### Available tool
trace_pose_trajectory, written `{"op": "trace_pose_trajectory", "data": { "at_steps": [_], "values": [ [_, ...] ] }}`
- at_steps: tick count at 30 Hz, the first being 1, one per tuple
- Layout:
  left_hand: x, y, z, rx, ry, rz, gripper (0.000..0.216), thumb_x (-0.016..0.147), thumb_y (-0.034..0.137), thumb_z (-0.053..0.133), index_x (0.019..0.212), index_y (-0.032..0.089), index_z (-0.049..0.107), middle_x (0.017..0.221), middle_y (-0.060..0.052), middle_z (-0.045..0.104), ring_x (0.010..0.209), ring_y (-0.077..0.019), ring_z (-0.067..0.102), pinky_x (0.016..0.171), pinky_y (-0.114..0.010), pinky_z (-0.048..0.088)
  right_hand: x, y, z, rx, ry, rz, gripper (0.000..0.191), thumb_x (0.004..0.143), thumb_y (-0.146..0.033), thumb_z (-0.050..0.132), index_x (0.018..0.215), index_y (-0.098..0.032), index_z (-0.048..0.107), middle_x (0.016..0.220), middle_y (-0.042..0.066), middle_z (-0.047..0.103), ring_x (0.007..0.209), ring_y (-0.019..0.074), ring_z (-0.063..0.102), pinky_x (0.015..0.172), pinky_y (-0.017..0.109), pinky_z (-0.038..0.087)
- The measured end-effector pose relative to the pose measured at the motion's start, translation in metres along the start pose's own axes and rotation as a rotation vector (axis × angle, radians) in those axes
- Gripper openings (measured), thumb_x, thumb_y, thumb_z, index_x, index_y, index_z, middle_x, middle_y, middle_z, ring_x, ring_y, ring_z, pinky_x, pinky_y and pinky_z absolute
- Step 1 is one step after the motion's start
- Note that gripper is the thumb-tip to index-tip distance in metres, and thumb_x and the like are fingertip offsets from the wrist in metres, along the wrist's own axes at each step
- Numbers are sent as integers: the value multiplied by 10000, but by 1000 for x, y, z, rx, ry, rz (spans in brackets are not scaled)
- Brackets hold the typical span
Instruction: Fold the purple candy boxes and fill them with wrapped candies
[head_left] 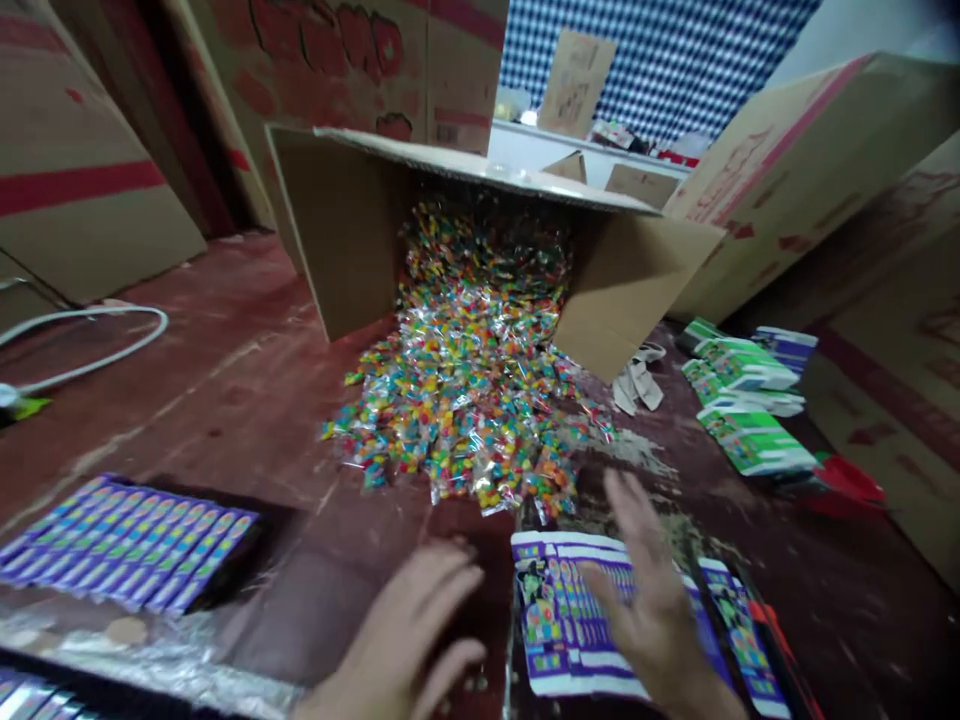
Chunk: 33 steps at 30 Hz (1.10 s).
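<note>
My left hand is over the dark red tabletop with its fingers apart and nothing in them. My right hand is held above a fanned stack of flat purple printed cartons, its thumb and fingers spread; whether it touches them I cannot tell. A separate purple carton lies to the right of that stack. In front of both hands, small clear packets of colourful candies spill from a cardboard box tipped on its side. To the left stands a neat row of purple boxes.
Bundled green cartons lie at the right, near a red object. A white cable loops over the left side. Large cardboard boxes surround the work area. Crumpled clear plastic runs along the front left edge.
</note>
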<state>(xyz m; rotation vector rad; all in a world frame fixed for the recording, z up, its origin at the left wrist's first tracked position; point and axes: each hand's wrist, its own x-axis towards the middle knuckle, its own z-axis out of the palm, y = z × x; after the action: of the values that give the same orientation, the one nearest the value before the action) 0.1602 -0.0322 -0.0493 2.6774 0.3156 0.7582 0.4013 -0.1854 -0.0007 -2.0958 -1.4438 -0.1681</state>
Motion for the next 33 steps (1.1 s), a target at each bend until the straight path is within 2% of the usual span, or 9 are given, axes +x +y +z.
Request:
{"op": "trace_pose_trajectory", "data": {
  "at_steps": [2, 3, 5, 7, 12, 19, 23, 29, 33],
  "values": [
    [14, 19, 36, -62, -152, 264, 486, 960, 461, 484, 1362, 189, 497, 1344, -85, 614, 1332, -235, 465, 1170, -381, 331, -32, 49, -14, -191, -45, 108, 649, 977, -451, 397, 1546, -215, 191, 1577, 81, 282, 1457, 345, 202, 1143, 581, 261],
    [21, 27, 48, -75, -183, 381, 409, 986, 411, 457, 1344, 224, 521, 1364, -41, 607, 1355, -219, 437, 1197, -405, 267, -48, 67, -15, -260, -73, 148, 652, 981, -456, 377, 1550, -210, 176, 1585, 81, 261, 1463, 344, 177, 1148, 581, 245],
    [37, 39, 65, -80, -222, 551, 350, 1017, 284, 411, 1351, 281, 516, 1445, 29, 534, 1405, -202, 365, 1214, -454, 193, -75, 88, -11, -368, -138, 210, 652, 987, -466, 332, 1556, -208, 145, 1603, 88, 205, 1470, 347, 141, 1139, 597, 238],
    [50, 46, 73, -74, -277, 623, 376, 1019, 241, 391, 1379, 291, 490, 1510, 38, 451, 1433, -219, 317, 1211, -484, 187, -90, 94, 0, -437, -206, 273, 650, 990, -471, 308, 1557, -205, 133, 1617, 97, 147, 1473, 350, 119, 1119, 604, 260],
    [63, 42, 69, -76, -395, 555, 390, 1000, 338, 428, 1371, 251, 513, 1533, 13, 414, 1445, -261, 291, 1218, -520, 140, -78, 71, 18, -504, -232, 259, 703, 976, -530, 316, 1559, -195, 114, 1626, 123, 62, 1470, 376, 102, 1112, 624, 232],
    [64, 23, 27, -58, -450, 601, 366, 990, 305, 457, 1341, 253, 548, 1526, 35, 420, 1467, -219, 240, 1222, -434, 201, -63, 40, 37, -417, -230, 96, 782, 924, -551, 433, 1562, -252, 94, 1624, 110, 91, 1453, 412, 157, 1093, 663, 219],
    [62, 15, 15, -40, -524, 570, 371, 985, 244, 457, 1343, 259, 551, 1534, 66, 399, 1481, -219, 190, 1223, -467, 209, -64, 32, 53, -312, -250, 69, 770, 923, -510, 445, 1562, -244, 107, 1622, 114, 97, 1448, 424, 167, 1094, 669, 212],
    [46, 5, 11, -125, -636, 523, 413, 984, 309, 465, 1393, 256, 491, 1525, 85, 408, 1478, -207, 204, 1238, -487, 97, -53, 8, 57, -235, -312, 109, 773, 917, -525, 493, 1557, -269, 143, 1621, 103, 96, 1455, 406, 157, 1108, 673, 176],
    [48, -3, 11, -55, -568, 605, 481, 914, 257, 570, 1390, 261, 503, 1495, 81, 454, 1475, -197, 214, 1235, -425, -65, -45, -9, 52, -220, -387, 161, 801, 902, -571, 523, 1553, -268, 167, 1614, 96, 139, 1462, 405, 115, 1120, 670, 164]
  ]
}}
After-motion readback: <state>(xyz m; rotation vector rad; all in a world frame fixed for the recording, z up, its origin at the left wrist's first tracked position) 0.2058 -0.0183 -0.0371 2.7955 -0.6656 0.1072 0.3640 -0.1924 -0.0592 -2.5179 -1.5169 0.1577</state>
